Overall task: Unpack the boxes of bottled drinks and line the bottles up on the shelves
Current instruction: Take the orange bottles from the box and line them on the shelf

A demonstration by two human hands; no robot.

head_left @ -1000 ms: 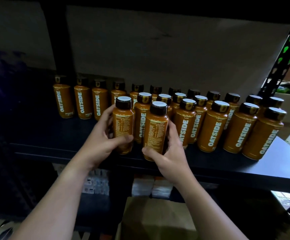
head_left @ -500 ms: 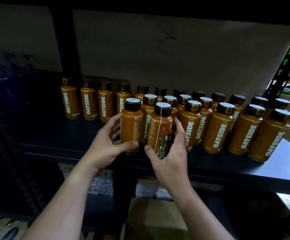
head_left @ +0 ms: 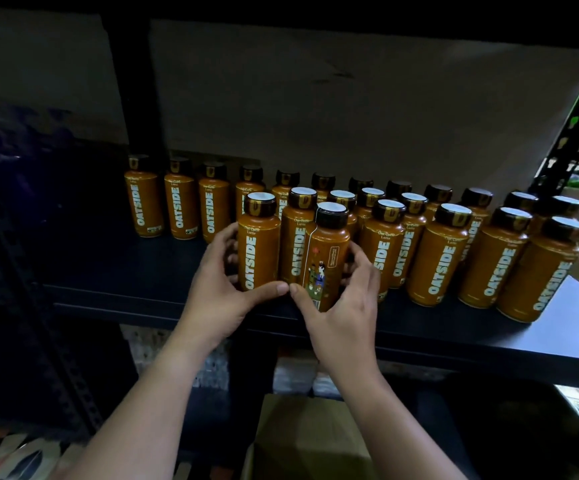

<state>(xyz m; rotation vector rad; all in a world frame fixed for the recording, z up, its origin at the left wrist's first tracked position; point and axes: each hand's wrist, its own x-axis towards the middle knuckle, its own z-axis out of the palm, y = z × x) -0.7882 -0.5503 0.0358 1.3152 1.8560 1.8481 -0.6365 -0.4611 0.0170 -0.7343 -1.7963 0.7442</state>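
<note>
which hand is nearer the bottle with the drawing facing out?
Right. The right hand grips that bottle; the left hand holds the neighbouring bottle to its left.

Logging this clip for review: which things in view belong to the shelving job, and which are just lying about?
Job:
left hand gripping one front bottle
right hand gripping its neighbour
bottle rows
shelf
cardboard box below

Lying about:
cardboard backing
packages on lower shelf

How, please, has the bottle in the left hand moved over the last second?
Yes: the bottle in the left hand stayed put on the shelf but turned, its OATSIDE label now facing front.
</note>
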